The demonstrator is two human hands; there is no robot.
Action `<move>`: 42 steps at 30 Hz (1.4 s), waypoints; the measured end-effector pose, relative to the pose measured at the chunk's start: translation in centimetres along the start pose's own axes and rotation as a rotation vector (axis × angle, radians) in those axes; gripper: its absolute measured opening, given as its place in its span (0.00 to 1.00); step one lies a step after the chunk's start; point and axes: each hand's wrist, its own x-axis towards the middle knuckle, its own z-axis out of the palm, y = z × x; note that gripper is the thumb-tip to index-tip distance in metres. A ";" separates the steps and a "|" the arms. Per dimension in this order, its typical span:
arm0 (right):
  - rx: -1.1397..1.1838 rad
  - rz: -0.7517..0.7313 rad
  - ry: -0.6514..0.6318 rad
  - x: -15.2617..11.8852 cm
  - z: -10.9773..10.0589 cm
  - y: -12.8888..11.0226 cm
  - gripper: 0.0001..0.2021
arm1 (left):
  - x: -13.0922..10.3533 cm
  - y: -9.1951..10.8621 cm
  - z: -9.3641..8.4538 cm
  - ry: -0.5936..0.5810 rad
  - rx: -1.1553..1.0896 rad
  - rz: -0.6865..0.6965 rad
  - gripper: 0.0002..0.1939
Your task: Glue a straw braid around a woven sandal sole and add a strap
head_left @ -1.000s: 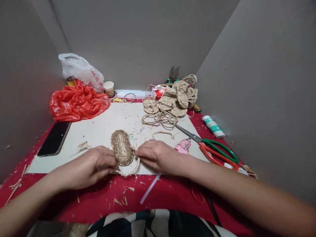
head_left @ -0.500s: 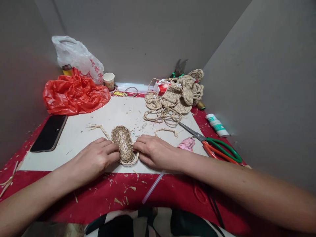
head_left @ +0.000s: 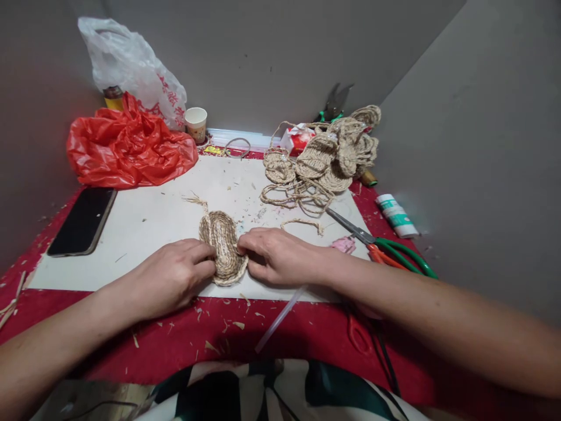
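As the left hand (head_left: 177, 270) and right hand (head_left: 277, 254) are pinching opposite edges of the mat (head_left: 225, 248), cord (head_left: 208, 217) is apparently going round, calling next for snugging.

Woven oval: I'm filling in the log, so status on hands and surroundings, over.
Left hand at left edge of woven oval; right hand at its right edge. Braided cord over its far left part. Scissors apart, to the right.

coiled straw oval (head_left: 225, 251) | tan | braid end (head_left: 204, 203) frayed | on white board (head_left: 162, 221)
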 end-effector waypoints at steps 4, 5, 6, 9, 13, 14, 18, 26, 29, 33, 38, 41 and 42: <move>0.084 0.043 -0.034 0.5 -0.3 0.4 0.05 | 0.0 -0.1 -0.3 0.010 -0.105 -0.017 0.10; 0.109 0.055 -0.045 0.6 -0.3 0.4 0.05 | 0.0 -0.2 -0.4 0.016 -0.145 -0.017 0.10; 0.131 0.066 -0.056 0.8 -0.4 0.4 0.05 | 0.1 -0.2 -0.5 0.020 -0.184 -0.014 0.10; 0.175 0.088 -0.083 1.1 -0.6 0.4 0.07 | 0.2 -0.6 -0.7 0.023 -0.292 -0.026 0.10; 0.190 0.085 -0.090 1.2 -0.7 0.4 0.07 | 0.0 -1.2 -0.8 0.033 -0.389 -0.091 0.09; 0.192 0.084 -0.088 1.2 -0.7 0.5 0.07 | 0.0 -1.3 -0.8 0.042 -0.403 -0.104 0.08; 0.216 0.102 -0.099 1.2 -0.9 0.4 0.07 | -0.1 -1.8 -0.7 0.056 -0.415 -0.161 0.07; 0.309 0.138 -0.045 1.0 -0.8 0.4 0.04 | 0.1 -2.0 -1.0 0.041 -0.241 -0.188 0.09; 0.397 0.164 0.081 0.7 -1.3 0.7 0.03 | -0.4 -1.8 -1.9 0.067 -0.232 -0.255 0.09; 0.538 0.127 0.154 0.2 -2.8 0.0 0.07 | -1.0 -0.8 -3.8 0.255 -0.359 -0.395 0.13; 0.564 0.094 0.092 -0.1 -3.7 -2.7 0.07 | 0.7 2.1 -5.6 0.402 -0.510 -0.454 0.17; 0.509 0.109 0.174 -0.5 -3.7 -4.1 0.06 | 2.4 3.5 -5.5 0.226 -0.635 -0.385 0.14; 0.482 0.102 0.236 -0.7 -3.6 -4.4 0.06 | 2.9 3.8 -5.4 0.198 -0.674 -0.381 0.13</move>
